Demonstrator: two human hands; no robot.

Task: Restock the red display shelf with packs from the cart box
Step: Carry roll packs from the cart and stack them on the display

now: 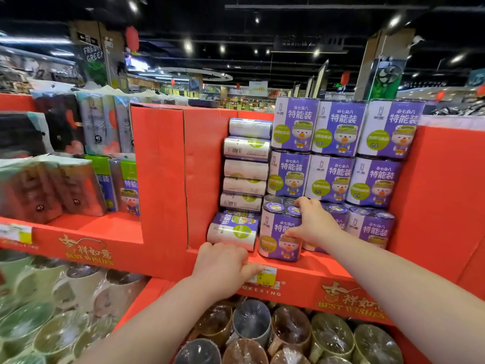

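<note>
A red cardboard display shelf holds purple-and-white packs of rolls. My right hand grips an upright purple pack at the front of the bottom row, fingers over its top and thumb on its face. My left hand rests curled on the shelf's front lip, just below a pack lying on its side. Above that one, several sideways packs form a column. To the right, upright packs are stacked in three rows. The cart box is out of view.
A red divider wall separates this bay from a left bay with grey and black packs. Below the shelf lip, wrapped mugs and cups fill the lower tier. Green wrapped cups sit at the lower left.
</note>
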